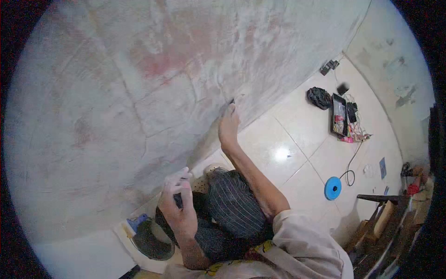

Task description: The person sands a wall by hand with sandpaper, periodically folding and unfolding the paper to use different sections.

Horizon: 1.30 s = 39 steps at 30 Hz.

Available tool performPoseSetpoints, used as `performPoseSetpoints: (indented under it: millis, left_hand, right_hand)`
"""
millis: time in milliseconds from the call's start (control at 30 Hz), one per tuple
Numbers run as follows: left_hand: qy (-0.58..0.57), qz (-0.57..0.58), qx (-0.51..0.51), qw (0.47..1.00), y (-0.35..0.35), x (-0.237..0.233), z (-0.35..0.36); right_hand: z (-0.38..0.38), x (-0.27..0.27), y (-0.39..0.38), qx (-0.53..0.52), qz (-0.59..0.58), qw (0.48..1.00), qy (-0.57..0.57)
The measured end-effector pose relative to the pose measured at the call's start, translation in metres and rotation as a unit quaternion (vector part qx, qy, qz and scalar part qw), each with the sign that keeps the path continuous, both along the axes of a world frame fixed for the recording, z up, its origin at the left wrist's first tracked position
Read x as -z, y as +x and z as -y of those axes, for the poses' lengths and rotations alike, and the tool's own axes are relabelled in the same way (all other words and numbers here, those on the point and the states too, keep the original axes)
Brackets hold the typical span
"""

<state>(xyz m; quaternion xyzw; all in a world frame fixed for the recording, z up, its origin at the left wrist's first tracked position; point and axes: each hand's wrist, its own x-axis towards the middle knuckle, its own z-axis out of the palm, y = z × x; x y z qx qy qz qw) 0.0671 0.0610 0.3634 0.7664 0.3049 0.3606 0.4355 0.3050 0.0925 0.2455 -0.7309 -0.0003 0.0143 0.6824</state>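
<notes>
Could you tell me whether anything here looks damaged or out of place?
The wall looks worn: reddish blotches and thin crack lines cross its pale surface near the right hand. A black cable trails loose across the floor tiles.

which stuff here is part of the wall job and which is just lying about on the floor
In use: right hand pressing a small dark tool to the grey plastered wall; left hand gripping a dark object; likely the dark round bucket below it.
Lying about: blue round disc with black cable; black tray of bits; black bundle.
</notes>
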Motion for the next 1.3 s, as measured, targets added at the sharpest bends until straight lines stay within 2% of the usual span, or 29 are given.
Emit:
performPoseSetpoints:
  millis: [33,67,100,167,200,233,300,333,433,467,500,567,600,667,733,800,833,900,967,1033,1100,1133,1200,1233,1300]
  left_hand:
    - [-0.006,-0.004,0.0,1.0,0.004,0.0,-0.001]
    - [-0.014,-0.019,-0.008,1.0,0.008,-0.004,-0.002]
    - [-0.021,-0.033,-0.017,0.999,0.012,-0.008,-0.001]
    - [-0.049,-0.034,-0.037,0.998,0.012,-0.009,0.005]
    - [-0.048,-0.019,-0.049,0.997,0.013,-0.009,0.006]
    - [-0.047,-0.004,-0.061,0.997,0.015,-0.009,0.006]
    - [-0.071,0.009,-0.067,0.995,0.021,-0.009,0.009]
    - [-0.093,0.023,-0.075,0.993,0.021,-0.009,0.009]
    - [-0.075,-0.018,-0.077,0.994,0.014,-0.013,0.008]
    - [-0.073,-0.014,-0.077,0.994,0.015,-0.01,0.008]
    - [-0.076,0.016,-0.085,0.993,0.014,-0.006,0.009]
    - [-0.077,0.04,-0.094,0.992,0.012,-0.006,0.009]
    - [-0.08,0.026,-0.085,0.993,0.013,-0.008,0.007]
    - [-0.084,0.008,-0.082,0.993,0.007,-0.009,0.007]
    - [-0.075,0.061,-0.069,0.993,0.001,-0.005,0.006]
    - [-0.079,0.06,-0.066,0.993,-0.002,-0.004,0.01]
    - [-0.087,0.054,-0.056,0.993,-0.003,-0.004,0.009]
    - [-0.092,0.071,-0.052,0.992,-0.006,-0.006,0.008]
    - [-0.1,0.089,-0.046,0.99,-0.007,-0.007,0.007]
    - [-0.084,0.042,-0.044,0.995,-0.01,-0.008,-0.001]
    - [-0.117,0.061,-0.043,0.99,-0.014,-0.01,0.001]
    - [-0.151,0.083,-0.037,0.984,-0.011,-0.011,0.002]
    - [-0.134,0.087,-0.036,0.986,-0.002,-0.008,0.0]
    - [-0.116,0.078,-0.042,0.989,-0.001,-0.006,0.0]
    - [-0.154,0.094,-0.027,0.983,0.007,-0.001,0.0]
  right_hand:
    - [-0.007,0.008,-0.008,0.108,0.145,0.983,-0.021]
    - [0.0,0.015,0.002,0.026,0.072,0.997,-0.014]
    - [0.008,0.021,0.015,0.024,0.065,0.997,-0.017]
    - [0.022,0.014,0.03,-0.094,-0.151,0.983,0.049]
    - [0.018,0.024,0.017,-0.115,-0.073,0.99,-0.037]
    - [0.012,0.016,0.009,-0.114,-0.072,0.99,-0.036]
    - [0.007,0.001,-0.008,-0.01,0.088,0.996,0.025]
    - [0.015,0.007,0.006,-0.107,-0.086,0.991,-0.007]
    - [0.022,0.008,0.016,-0.083,-0.06,0.994,0.042]
    - [0.027,0.005,0.008,-0.186,-0.067,0.978,-0.072]
    - [0.025,0.001,0.0,-0.185,-0.064,0.978,-0.07]
    - [0.013,0.0,-0.02,-0.074,0.015,0.997,-0.002]
    - [0.008,0.012,-0.012,-0.102,-0.034,0.994,0.003]
    - [0.006,-0.001,-0.015,-0.094,-0.064,0.993,-0.012]
    - [0.005,-0.01,-0.009,-0.091,-0.08,0.992,-0.027]
    - [0.003,-0.006,0.001,-0.044,-0.149,0.986,0.054]
    - [-0.005,-0.001,-0.005,-0.048,-0.144,0.987,0.058]
    - [-0.017,0.015,-0.021,0.051,0.105,0.992,0.043]
    - [-0.017,0.018,-0.02,0.045,0.096,0.994,0.015]
    - [-0.011,0.02,-0.007,0.046,0.08,0.996,-0.013]
    - [0.003,0.017,0.024,-0.004,0.005,0.996,0.085]
    - [-0.003,0.019,0.012,-0.003,0.014,0.996,0.084]
    - [-0.02,0.034,-0.026,0.121,0.205,0.971,-0.036]
    - [-0.016,0.033,-0.017,0.125,0.204,0.97,-0.037]
    - [-0.001,0.028,0.013,0.035,0.103,0.994,0.016]
